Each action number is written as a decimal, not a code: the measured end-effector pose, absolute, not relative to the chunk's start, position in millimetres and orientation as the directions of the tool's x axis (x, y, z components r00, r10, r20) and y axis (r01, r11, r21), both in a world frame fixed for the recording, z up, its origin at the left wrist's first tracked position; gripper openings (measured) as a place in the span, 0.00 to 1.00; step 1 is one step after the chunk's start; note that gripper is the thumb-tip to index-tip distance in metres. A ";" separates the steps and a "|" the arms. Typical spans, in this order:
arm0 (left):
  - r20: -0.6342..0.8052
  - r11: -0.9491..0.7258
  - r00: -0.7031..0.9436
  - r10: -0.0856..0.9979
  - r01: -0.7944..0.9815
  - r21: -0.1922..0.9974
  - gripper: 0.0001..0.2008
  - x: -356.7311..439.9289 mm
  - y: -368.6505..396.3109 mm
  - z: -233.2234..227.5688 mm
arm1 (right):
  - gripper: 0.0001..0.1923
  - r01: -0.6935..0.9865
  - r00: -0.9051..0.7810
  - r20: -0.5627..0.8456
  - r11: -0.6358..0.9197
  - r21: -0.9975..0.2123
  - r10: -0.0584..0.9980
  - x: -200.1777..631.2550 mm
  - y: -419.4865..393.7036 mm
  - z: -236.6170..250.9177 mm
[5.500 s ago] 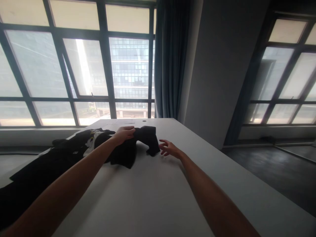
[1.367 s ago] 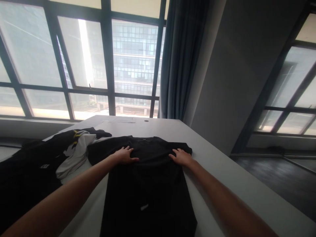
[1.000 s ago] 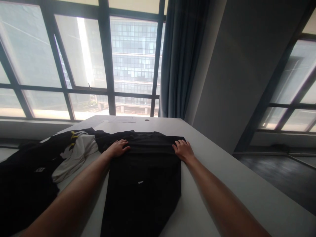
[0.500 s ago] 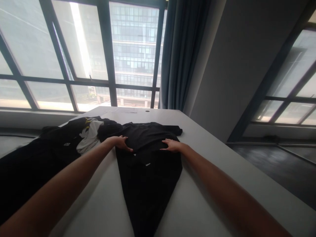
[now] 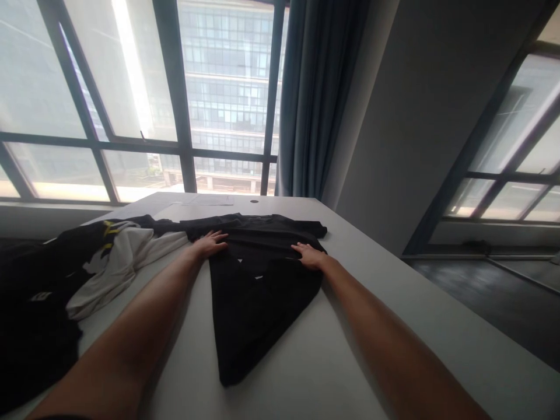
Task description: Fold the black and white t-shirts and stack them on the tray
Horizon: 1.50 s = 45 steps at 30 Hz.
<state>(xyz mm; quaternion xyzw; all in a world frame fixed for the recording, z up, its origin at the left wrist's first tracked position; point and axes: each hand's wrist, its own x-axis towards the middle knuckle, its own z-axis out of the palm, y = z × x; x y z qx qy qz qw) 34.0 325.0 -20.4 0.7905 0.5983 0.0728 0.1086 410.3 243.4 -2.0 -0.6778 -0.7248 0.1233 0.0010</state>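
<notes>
The black shirt (image 5: 258, 280) is spread on the white table (image 5: 394, 326), its long axis running away from the person. The left hand (image 5: 209, 243) and right hand (image 5: 310, 255) are laid flat, fingers extended, on its far part, equally near.

black shirt (image 5: 258, 280) on white table (image 5: 332, 361); left, a white garment (image 5: 126, 256) with yellow marks; blue-grey curtain (image 5: 315, 99) far.
</notes>
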 end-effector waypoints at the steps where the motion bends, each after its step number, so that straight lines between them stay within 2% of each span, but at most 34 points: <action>1: 0.002 -0.263 0.272 0.962 0.928 0.264 0.33 32.9 329.3 -21.6 | 0.40 0.980 -0.071 -0.161 0.039 -0.195 0.984 408.4 244.0 -2.2; 3: 0.086 -0.273 0.259 0.962 0.918 0.286 0.31 30.0 330.3 -23.5 | 0.39 0.971 -0.072 -0.103 0.046 -0.237 0.992 406.1 240.1 -4.0; 4: 0.148 -0.287 0.252 0.956 0.908 0.306 0.31 28.6 327.0 -23.9 | 0.37 0.964 -0.087 -0.026 0.078 -0.256 0.996 406.0 235.8 -5.4; 7: 0.276 -0.348 0.255 0.927 0.861 0.372 0.30 27.2 303.5 -20.2 | 0.24 0.923 -0.172 0.241 0.242 -0.298 0.955 408.3 216.0 -8.2; 9: 0.265 -0.388 0.302 0.916 0.835 0.390 0.29 30.9 277.8 -13.2 | 0.16 0.891 -0.206 0.332 0.317 -0.327 0.921 408.1 199.1 -4.4; 11: 0.228 -0.435 0.374 0.899 0.821 0.369 0.29 40.0 246.0 -4.4 | 0.14 0.863 -0.218 0.313 0.333 -0.381 0.924 403.6 180.8 4.6; 14: 0.159 -0.524 0.500 0.851 0.797 0.299 0.27 60.8 192.9 6.7 | 0.17 0.824 -0.272 0.211 0.340 -0.452 0.939 390.8 152.6 20.7; 18: 0.160 -0.663 0.644 0.748 0.736 0.136 0.24 83.4 130.5 13.8 | 0.18 0.845 -0.287 0.225 0.357 -0.399 0.931 378.5 116.7 30.6; 23: 0.201 -0.631 0.623 0.756 0.775 -0.029 0.28 77.0 89.7 23.7 | 0.14 0.869 -0.194 0.318 0.313 -0.383 0.928 391.3 79.7 36.8; 26: 0.222 -0.580 0.586 0.779 0.808 -0.099 0.20 56.8 83.4 30.2 | 0.12 0.884 -0.187 0.326 0.304 -0.355 0.927 412.1 63.3 40.6; 30: 0.278 -0.494 0.489 0.827 0.868 -0.059 0.14 19.3 79.6 34.1 | 0.15 0.901 -0.133 0.343 0.258 -0.349 0.930 447.5 46.9 32.9; 33: 0.273 -0.413 0.399 0.875 0.911 -0.009 0.13 -7.7 69.5 32.7 | 0.14 0.871 -0.088 0.324 0.230 -0.433 0.942 475.9 38.7 21.7; 36: 0.245 -0.364 0.350 0.904 0.931 0.012 0.11 -23.0 52.9 27.8 | 0.11 0.803 -0.102 0.231 0.217 -0.555 0.968 500.0 32.6 16.5; 38: 0.231 -0.368 0.353 0.907 0.929 0.023 0.11 -25.1 42.3 24.3 | 0.09 0.750 -0.130 0.157 0.200 -0.630 0.979 510.4 28.2 17.5; 41: 0.211 -0.416 0.396 0.894 0.907 0.064 0.11 -21.3 32.5 22.1 | 0.07 0.717 -0.142 0.078 0.157 -0.679 0.987 517.3 20.7 22.7; 45: 0.191 -0.448 0.414 0.890 0.871 0.201 0.11 -17.4 27.8 23.1 | 0.05 0.690 -0.097 0.059 0.110 -0.716 0.994 523.4 13.1 31.0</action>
